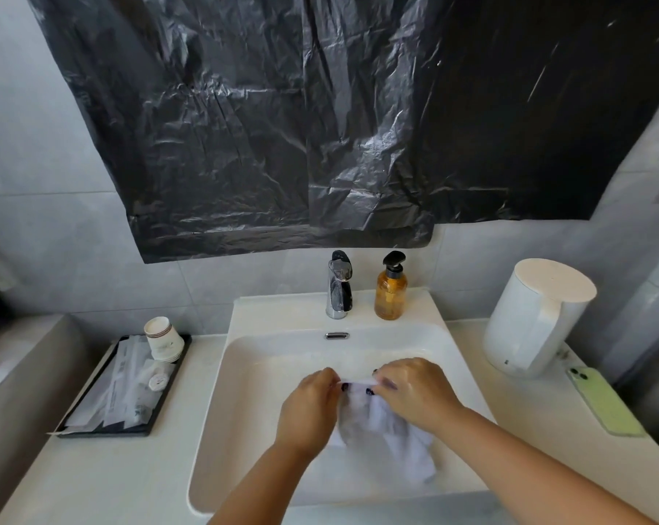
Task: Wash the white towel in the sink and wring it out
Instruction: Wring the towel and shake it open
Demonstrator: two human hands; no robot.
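The white towel [381, 430] hangs wet and bunched over the middle of the white sink [244, 392]. My left hand [309, 407] pinches its upper edge from the left. My right hand [415, 392] pinches the same edge from the right, fingertips close to those of the left. The towel's lower part droops toward the sink's near right side. The chrome faucet [339, 286] stands behind the basin, and no water stream shows from it.
An amber pump bottle [391, 289] stands right of the faucet. A white kettle [536, 316] and a green phone [604, 399] are on the right counter. A black tray [100, 430] with packets and paper cups [163, 339] lies on the left. Black plastic sheeting [320, 126] covers the wall above.
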